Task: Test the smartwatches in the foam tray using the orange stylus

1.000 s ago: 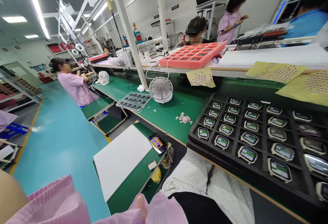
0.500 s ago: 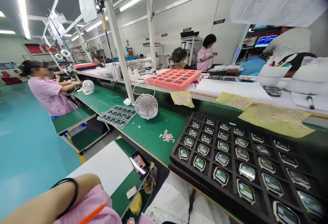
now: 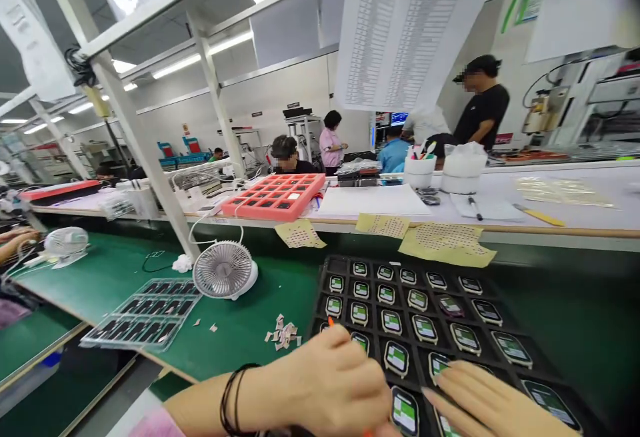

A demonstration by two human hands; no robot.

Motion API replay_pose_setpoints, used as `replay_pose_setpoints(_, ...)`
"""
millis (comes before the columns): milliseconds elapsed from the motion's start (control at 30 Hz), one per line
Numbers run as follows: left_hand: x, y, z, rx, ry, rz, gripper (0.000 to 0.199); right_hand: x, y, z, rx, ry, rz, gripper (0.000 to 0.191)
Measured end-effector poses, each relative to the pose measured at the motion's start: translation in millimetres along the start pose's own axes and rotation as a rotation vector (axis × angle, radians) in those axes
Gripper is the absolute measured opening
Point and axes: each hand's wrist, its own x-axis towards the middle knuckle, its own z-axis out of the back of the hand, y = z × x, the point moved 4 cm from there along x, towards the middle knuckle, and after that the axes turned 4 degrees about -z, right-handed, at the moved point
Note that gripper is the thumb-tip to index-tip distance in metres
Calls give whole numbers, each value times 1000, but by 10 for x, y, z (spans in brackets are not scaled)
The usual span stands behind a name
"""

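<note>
Left hand (image 3: 345, 384) was curled around slender orange tool (image 3: 331, 322), mostly hidden; right hand (image 3: 493, 400) was held outstretched over rounded-square, pale-rimmed watches (image 3: 397, 357) seated in black foam tray (image 3: 339, 266), near right; grip or contact there could not be told.

Both hands come in over the tray of watches.
The left hand (image 3: 345, 380), a moment ago outside the picture with only its banded forearm showing at lower left, is now a fist around an orange stick (image 3: 331, 322) above the black tray (image 3: 338, 265). The right hand (image 3: 505, 404), unseen before, stretches its fingers over the nearer watches (image 3: 397, 357); contact is unclear. The view swings right: the phone drops out, the co-worker at left shrinks to forearms (image 3: 17, 244) at the edge, and a person in a black cap (image 3: 485, 107), a yellow knife (image 3: 540, 216) and shiny packets (image 3: 565, 192) appear.
</note>
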Motion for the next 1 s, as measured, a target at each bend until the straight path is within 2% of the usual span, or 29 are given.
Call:
replay_pose_setpoints(67, 129, 13, -309, 76, -49, -154, 35, 242, -19, -85, 65, 126, -62, 48)
replay_pose_setpoints(133, 235, 71, -585, 78, -119, -237, 37, 465, -24, -198, 202, 277, -165, 60)
replay_pose_setpoints(233, 341, 261, -902, 34, -169, -274, 41, 724, -116, -295, 290, 276, -227, 35)
replay_pose_setpoints(300, 362, 499, -1054, -46, -129, -182, 34, 842, -309, -324, 265, 243, -224, 16)
replay_pose_setpoints(333, 352, 655, -1122, -102, -96, -92, 29, 893, -451, -324, 228, 222, -229, 17)
replay_pose_setpoints(367, 325, 834, -1194, -164, -55, 29, 28, 944, -613, -320, 177, 205, -232, 22)
replay_pose_setpoints(433, 210, 1234, -1372, -262, 36, 361, 37, 1047, -999, -299, -49, 171, -324, 32)
replay_pose_setpoints(500, 20, 1607, -1615, -267, 200, 720, 28, 1152, -1349, -322, -136, 191, -378, 34)
replay_pose_setpoints(533, -54, 1739, -1735, -264, 260, 784, 25, 1200, -1500, -357, -166, 215, -399, 33)
replay_pose_setpoints(633, -218, 2028, -2063, -254, 387, 873, 27, 1295, -1846, -519, -263, 275, -468, 20)
replay_pose_setpoints(733, -291, 2223, -2276, -271, 484, 913, 36, 1330, -2047, -679, -325, 314, -512, 25)
replay_pose_setpoints(867, -262, 2433, -2398, -367, 560, 907, 40, 1367, -2191, -798, -321, 359, -552, 29)
replay_pose_setpoints(1000, -240, 2571, -2434, -471, 511, 938, 36, 1432, -2264, -870, -243, 345, -603, 28)
